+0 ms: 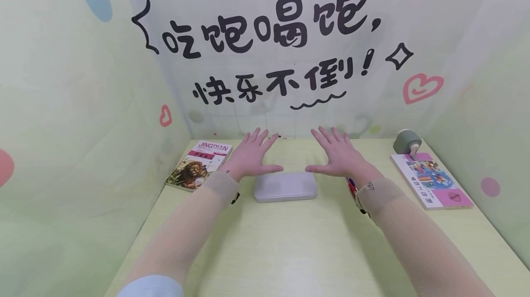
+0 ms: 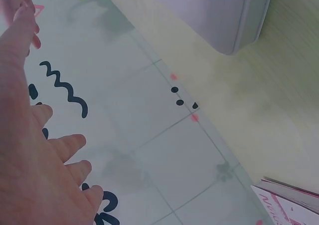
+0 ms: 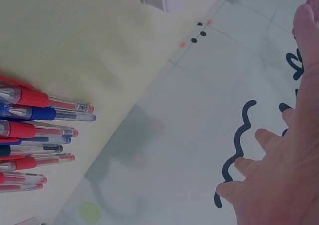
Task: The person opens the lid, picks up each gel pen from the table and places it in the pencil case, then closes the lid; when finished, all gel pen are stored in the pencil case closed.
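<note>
Both hands reach forward above the table, fingers spread and holding nothing. My left hand is over the table's far left part, beside a book with a lion on its cover. The right hand mirrors it on the other side. Between and just below the two thumbs lies a closed pale lilac case, flat on the table. Several pens with red, blue and dark grips lie side by side under the right hand; in the head view that forearm mostly hides them.
At the right, a pink and white book lies near the table edge, with a grey-green object at its far end. A printed fabric wall with black lettering closes off the back, and similar panels stand at both sides of the table.
</note>
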The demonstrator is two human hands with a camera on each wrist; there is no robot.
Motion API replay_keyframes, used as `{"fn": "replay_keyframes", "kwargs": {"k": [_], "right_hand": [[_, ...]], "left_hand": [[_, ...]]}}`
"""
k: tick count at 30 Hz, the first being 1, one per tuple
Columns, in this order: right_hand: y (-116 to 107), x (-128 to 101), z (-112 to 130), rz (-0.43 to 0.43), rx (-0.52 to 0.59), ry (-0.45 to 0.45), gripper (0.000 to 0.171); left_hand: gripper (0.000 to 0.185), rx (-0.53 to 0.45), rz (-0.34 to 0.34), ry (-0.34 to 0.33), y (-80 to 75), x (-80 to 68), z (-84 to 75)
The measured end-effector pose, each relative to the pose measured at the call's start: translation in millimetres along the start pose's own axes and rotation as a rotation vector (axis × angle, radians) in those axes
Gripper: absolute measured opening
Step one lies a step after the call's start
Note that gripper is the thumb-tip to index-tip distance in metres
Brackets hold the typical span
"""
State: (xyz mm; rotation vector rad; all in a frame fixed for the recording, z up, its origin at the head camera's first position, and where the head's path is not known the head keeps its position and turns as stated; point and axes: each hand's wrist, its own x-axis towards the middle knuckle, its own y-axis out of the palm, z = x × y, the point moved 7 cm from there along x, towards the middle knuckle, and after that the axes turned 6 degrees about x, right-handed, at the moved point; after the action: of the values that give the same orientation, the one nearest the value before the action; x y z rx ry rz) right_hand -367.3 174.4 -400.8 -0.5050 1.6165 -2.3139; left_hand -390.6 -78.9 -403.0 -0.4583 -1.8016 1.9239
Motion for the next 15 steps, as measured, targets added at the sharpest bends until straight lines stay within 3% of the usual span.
{"fn": "replay_keyframes", "kwargs": {"k": [7, 15], "right_hand": [[19.4, -6.7, 0.5, 0.006, 0.125, -0.027, 0.111], [64.2, -24.9, 5.7, 0.037, 0.269, -0.040, 0.100]], "left_hand": [[0.114, -0.062, -0.002, 0.015, 6.5, -5.3, -1.4], [0.114, -0.230, 0.005, -0.022, 35.4, -20.1, -5.2]]}}
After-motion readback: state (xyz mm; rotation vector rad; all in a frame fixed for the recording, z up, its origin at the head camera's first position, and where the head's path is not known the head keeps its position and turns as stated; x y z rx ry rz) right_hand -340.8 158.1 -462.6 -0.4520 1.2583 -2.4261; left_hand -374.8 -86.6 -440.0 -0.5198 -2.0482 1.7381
